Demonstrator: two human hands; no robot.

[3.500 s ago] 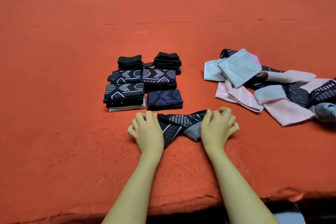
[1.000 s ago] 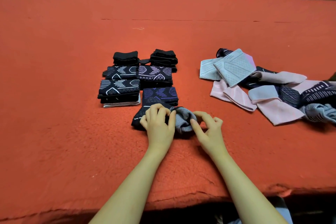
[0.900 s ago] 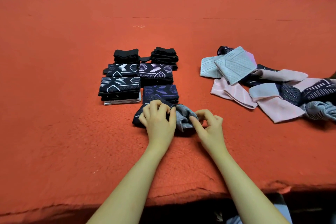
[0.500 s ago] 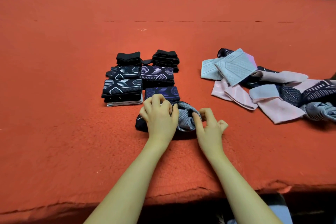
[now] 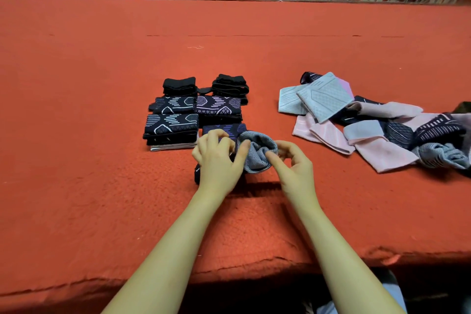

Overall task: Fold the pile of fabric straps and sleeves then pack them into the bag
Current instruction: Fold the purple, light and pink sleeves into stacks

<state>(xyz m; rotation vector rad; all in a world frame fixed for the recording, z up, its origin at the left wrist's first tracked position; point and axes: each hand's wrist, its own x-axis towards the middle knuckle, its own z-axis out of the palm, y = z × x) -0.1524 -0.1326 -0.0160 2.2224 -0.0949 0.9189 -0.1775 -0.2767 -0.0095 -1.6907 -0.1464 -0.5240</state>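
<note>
— What does the left hand (image 5: pixel 216 163) have in its grip?

— Its fingers are curled over a dark patterned sleeve (image 5: pixel 254 154) lying on the red tabletop (image 5: pixel 102 186). The palm covers most of the dark part; a grey ribbed end of the sleeve bulges out just to the right of the thumb.

— And the right hand (image 5: pixel 293 166)?

— It sits just beside the left. Its thumb and forefinger are closed in a pinch on the grey ribbed end, and the other fingers are loosely curled behind them, holding nothing that can be made out.

— Where are the pieces already folded?

— Just beyond the left hand's grip, in neat folded stacks (image 5: pixel 196 112): dark ones with pale line patterns nearest, and two plain black ones at the far side. A blue-purple folded piece (image 5: pixel 226 129) lies directly behind the fingers, touching or nearly touching the sleeve being worked.

— And the unfolded ones?

— Well off to the right of the right hand lies a loose pile (image 5: pixel 369 122) of pale grey, pink and dark patterned sleeves, overlapping one another.

— Any container in view?

— Whether the dark shape at the far right edge is one cannot be told.
</note>
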